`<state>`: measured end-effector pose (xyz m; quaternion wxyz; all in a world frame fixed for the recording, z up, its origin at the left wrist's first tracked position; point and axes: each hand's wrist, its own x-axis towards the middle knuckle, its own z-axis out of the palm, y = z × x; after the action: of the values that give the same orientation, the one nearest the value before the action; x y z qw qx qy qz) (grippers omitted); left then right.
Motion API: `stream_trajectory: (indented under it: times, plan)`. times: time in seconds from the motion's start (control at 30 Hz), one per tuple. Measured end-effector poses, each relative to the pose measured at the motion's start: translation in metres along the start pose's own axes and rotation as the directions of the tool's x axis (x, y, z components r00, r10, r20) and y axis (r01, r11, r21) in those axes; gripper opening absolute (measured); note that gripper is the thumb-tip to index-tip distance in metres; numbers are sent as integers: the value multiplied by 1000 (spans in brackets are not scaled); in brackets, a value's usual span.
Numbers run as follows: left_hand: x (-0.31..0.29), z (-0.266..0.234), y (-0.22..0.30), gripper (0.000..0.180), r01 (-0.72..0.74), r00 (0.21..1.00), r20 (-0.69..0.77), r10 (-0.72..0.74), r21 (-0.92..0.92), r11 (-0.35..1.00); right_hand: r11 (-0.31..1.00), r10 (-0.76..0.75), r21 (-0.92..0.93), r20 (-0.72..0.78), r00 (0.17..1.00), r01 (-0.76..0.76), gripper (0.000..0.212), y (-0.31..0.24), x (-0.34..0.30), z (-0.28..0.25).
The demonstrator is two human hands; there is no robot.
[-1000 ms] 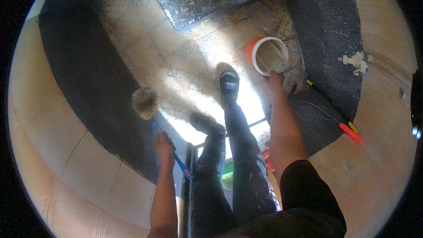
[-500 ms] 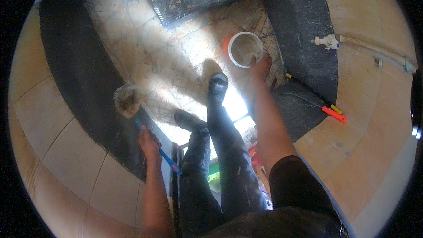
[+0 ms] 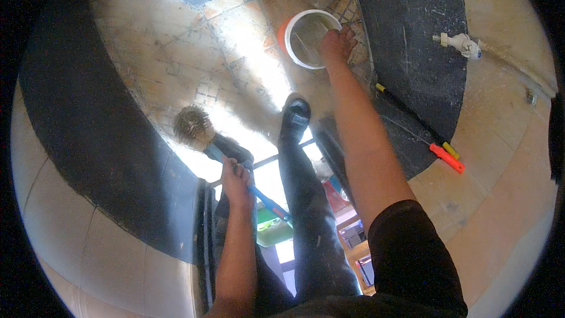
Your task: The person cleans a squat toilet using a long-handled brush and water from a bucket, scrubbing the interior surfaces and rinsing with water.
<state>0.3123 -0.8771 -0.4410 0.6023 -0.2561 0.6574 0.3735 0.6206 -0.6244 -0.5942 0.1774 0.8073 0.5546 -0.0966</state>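
In my left hand (image 3: 236, 181) is a round bristle brush (image 3: 193, 125) with a blue handle. The fingers wrap round the handle, and the bristles point up and away over the tiled floor, near my left foot. My right hand (image 3: 338, 46) reaches forward to the right rim of a round bucket (image 3: 288, 41), white at the rim and orange on the side. Its fingers grip that rim; the thumb side is partly out of sight inside. Greyish liquid or residue shows in the bucket, with some streaks across it.
A white tap (image 3: 465, 46) juts from the right wall. Leaning there are a black rod with yellow ends (image 3: 415, 113) and a thin tool with an orange handle (image 3: 446, 158). Behind my legs stand a green basin (image 3: 273, 232) and wooden shelves (image 3: 356, 250).
My left hand has carried the brush to the right, away from the dark wall band. My right hand stays on the bucket rim. The whole view has shifted, and my left foot sits farther back.
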Motion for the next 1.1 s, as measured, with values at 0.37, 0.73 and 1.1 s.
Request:
stream_trajectory:
  times: [0.37,0.73,1.1]
  plan:
    - [19,32,-11,32,42,996,77,-39,-29,999,947,-137,295,5,991,129,34,27,-30,-72]
    - [31,31,-25,33,93,993,70,-90,-46,995,968,110,248,-297,949,-34,29,116,-14,-77]
    - [40,34,-25,35,72,989,129,-74,21,997,-59,17,729,684,729,-682,65,87,-7,79]
